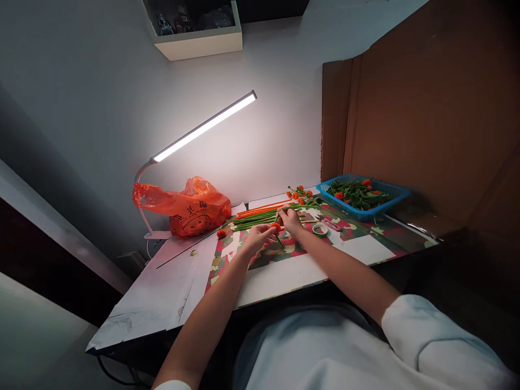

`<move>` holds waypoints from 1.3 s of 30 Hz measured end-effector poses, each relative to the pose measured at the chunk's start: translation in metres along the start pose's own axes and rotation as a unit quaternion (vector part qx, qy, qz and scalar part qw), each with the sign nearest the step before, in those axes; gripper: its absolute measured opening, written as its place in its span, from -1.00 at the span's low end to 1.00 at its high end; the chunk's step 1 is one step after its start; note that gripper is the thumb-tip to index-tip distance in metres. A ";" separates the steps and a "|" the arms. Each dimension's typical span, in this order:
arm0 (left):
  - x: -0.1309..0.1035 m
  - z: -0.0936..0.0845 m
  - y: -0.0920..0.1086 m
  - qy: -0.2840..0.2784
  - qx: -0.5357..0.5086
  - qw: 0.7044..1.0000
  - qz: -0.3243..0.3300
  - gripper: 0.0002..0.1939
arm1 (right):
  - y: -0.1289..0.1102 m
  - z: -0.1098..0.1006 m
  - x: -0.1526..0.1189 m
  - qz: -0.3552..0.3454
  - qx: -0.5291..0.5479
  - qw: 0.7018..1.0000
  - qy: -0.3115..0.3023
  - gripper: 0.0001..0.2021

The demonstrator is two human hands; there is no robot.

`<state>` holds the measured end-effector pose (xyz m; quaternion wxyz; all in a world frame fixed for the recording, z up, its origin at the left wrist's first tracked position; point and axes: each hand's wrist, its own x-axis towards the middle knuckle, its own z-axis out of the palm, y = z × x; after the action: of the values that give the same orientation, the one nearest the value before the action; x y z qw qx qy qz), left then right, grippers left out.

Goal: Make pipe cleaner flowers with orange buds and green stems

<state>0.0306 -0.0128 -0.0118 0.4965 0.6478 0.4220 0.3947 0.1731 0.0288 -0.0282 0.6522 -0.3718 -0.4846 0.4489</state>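
Observation:
My left hand (260, 238) has its fingers closed on an orange flower (275, 227), whose short green stem points down toward the table. Just above and to the right, my right hand (290, 221) is pinched closed beside the flower; something thin and green shows at its fingertips, too small to name. Behind both hands lies a bundle of long green stems (254, 218), with orange sticks (264, 207) beyond it. A roll of green tape (320, 230) and pink-handled scissors (330, 222) lie right of my right hand. A loose orange flower (221, 233) rests to the left.
A blue basket (359, 212) of leaves and orange flowers stands at the right, near a tall cardboard sheet (426, 108). More orange flowers (298, 194) lie at the back. An orange plastic bag (199, 208) sits left under a lit desk lamp (205, 127). A thin dark rod (182, 251) lies left.

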 end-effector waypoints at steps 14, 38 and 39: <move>-0.002 -0.005 0.000 0.022 -0.104 0.994 -0.001 -0.51 | -0.025 -0.004 -0.013 0.093 0.084 0.980 -0.157 -0.70; -0.002 0.000 -0.003 -0.079 -0.053 0.995 0.020 -0.63 | -0.018 -0.006 -0.004 -0.007 0.036 0.993 -0.109 -0.70; -0.003 0.002 -0.004 -0.089 -0.036 0.995 0.024 -0.62 | -0.018 -0.005 -0.005 -0.011 0.040 0.993 -0.110 -0.70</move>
<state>0.0315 -0.0154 -0.0162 0.5456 0.6719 0.3459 0.3622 0.1816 0.0181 -0.0140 0.6142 -0.2886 -0.5393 0.4987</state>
